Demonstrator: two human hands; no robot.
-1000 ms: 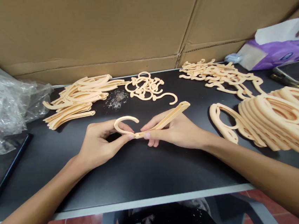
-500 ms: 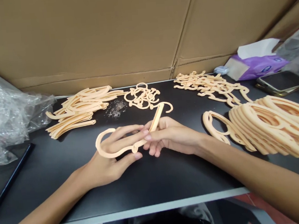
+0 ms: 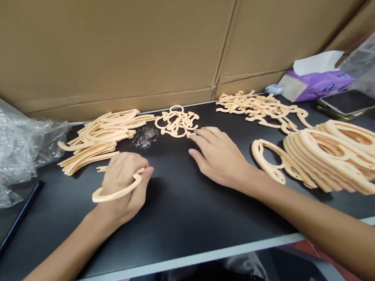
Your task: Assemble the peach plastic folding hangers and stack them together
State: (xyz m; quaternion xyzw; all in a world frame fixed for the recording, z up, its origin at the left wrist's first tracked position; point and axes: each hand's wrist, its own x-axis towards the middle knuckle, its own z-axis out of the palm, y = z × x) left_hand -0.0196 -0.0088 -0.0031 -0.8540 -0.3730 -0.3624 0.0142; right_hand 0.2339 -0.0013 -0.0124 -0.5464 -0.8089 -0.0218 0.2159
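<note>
My left hand [image 3: 122, 182] is shut on a peach plastic hook-and-arm piece [image 3: 113, 194]; its curved end sticks out to the left, and the hand sits just below a pile of long curved arm pieces [image 3: 97, 138]. My right hand [image 3: 220, 157] lies flat with its fingers apart. Its fingertips reach the near edge of a small heap of loose hooks [image 3: 176, 120] at the middle back of the black table [image 3: 182, 220]. Nothing is held in it.
A fanned stack of wide hanger bodies [image 3: 335, 155] lies at the right, with another heap of hooked parts [image 3: 260, 107] behind it. A crumpled plastic bag [image 3: 5, 149] is at the left. A purple tissue pack [image 3: 317, 81] and a phone [image 3: 349, 103] are at the back right. A cardboard wall [image 3: 164, 41] closes the back.
Both hands held the hook and arm pieces together at the centre. Now my left hand alone carries the piece leftward, and my right hand has let go and reached up to the hook heap.
</note>
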